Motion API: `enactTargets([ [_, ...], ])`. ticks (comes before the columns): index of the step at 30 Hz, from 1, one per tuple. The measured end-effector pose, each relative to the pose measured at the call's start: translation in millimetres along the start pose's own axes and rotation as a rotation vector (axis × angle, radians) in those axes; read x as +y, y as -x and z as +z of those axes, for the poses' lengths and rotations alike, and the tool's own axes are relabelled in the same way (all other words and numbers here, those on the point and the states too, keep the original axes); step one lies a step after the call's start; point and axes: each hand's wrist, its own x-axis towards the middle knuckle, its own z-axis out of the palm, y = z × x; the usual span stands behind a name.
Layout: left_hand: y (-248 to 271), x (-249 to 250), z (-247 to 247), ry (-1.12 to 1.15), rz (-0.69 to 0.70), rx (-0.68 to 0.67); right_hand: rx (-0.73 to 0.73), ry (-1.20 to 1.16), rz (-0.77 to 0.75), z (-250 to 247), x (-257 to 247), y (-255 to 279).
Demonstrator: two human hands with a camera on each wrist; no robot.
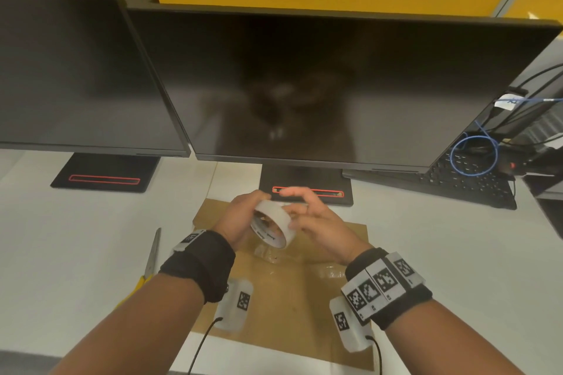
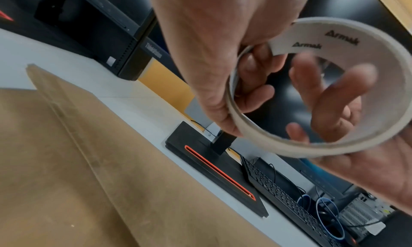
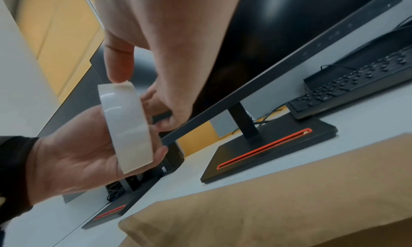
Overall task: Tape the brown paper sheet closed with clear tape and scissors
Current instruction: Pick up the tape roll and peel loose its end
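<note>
Above the middle of the white desk [image 1: 457, 253], both hands are raised over the brown paper sheet [image 1: 283, 307], which lies flat in front of the person. Between them is the roll of clear tape [image 1: 272, 226], tipped on edge and held clear of the paper. The left hand [image 1: 240, 218] grips the roll, its fingers curled round the rim and into the white core, as the left wrist view shows. The right hand [image 1: 316, 222] touches the roll's outer face: in the right wrist view its thumb tip presses on the top edge of the tape while the other fingers [image 1: 294, 192] stay loose and spread, closing on nothing. On the sheet, just under the hands, two shiny strips of tape [image 1: 268, 253] are stuck across a fold. The scissors [image 1: 151, 259], with yellow handles, lie on the desk to the left of the sheet, untouched and partly hidden by the left forearm. Behind the sheet stand two dark monitors [image 1: 304, 85] on black bases with red slots, and a black keyboard [image 1: 469, 179] sits to the right, with a loop of blue cable [image 1: 474, 155] above it.
</note>
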Motion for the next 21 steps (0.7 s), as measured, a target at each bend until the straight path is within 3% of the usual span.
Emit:
enactTargets([
  [4,0.6,-2.8,-2.6,0.094,-0.073,0.001,0.092,0.278,-0.17,-5.1,-7.9,5.5],
  [12,8.5,3.2,5.6,0.187,-0.127,-0.035,0.176,0.621,-0.274,0.5,-21.2,9.1],
  [18,7.5,-2.1,3.9,0.136,-0.195,-0.05,0.115,0.884,-0.325,3.0,-17.6,6.9],
  [21,7.0,-4.6,5.5,0.115,-0.224,-0.022,0.099,0.894,-0.33,4.9,-11.9,4.9],
])
